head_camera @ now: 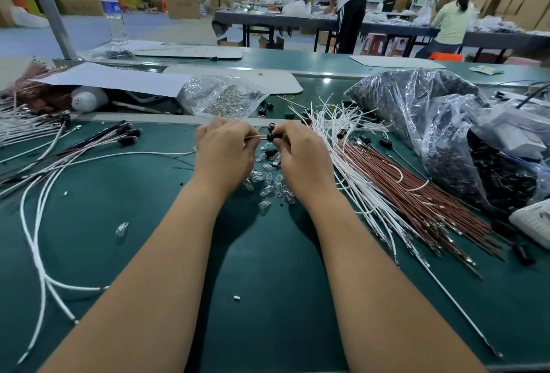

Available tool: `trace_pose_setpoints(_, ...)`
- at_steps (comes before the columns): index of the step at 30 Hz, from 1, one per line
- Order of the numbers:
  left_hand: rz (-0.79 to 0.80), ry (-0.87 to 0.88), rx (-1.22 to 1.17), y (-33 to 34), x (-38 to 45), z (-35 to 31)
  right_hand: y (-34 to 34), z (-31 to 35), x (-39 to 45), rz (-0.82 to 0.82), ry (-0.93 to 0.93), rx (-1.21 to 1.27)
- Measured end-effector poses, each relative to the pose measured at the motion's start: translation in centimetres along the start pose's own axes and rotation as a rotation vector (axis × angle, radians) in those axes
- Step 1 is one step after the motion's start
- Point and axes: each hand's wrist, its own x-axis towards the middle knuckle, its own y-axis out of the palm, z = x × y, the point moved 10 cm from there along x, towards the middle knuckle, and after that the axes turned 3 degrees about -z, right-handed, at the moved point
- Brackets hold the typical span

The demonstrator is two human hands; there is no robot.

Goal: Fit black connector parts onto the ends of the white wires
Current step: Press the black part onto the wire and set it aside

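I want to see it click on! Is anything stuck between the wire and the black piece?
Nothing visible. The left hand pinches the wire, whose tip meets the black connector pinched by the right hand.

Wire (253, 136) end hidden by hands' fingers (238, 140)

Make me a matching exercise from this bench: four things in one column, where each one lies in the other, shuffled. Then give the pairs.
Things:
1. black connector
2. brown wires
3. water bottle
4. clear bulbs

Places:
A. standing at the far left, beside the grey post
B. scattered on the green mat under the hands
C. pinched in the right hand, facing a wire end that the left hand pinches
D. fanned out on the mat to the right of the right forearm

Pairs: 1-C, 2-D, 3-A, 4-B
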Motion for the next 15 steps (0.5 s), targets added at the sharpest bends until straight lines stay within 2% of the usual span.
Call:
trace_pose_setpoints(4, 0.03, -0.031, 0.039, 0.3, -0.2, -0.1, 0.3, 0.0, -0.2, 0.019, 0.008, 0.038)
trace_pose_setpoints(8, 0.104, 0.033, -0.207, 0.7, -0.2, -1.3, 0.0, -0.8, -0.3, -0.013, 0.065, 0.176)
trace_pose_setpoints(15, 0.055, -0.103, -0.327, 0.2, -0.2, 0.7, -1.1, -3.3, -0.4, -0.13, 0.271, 0.317)
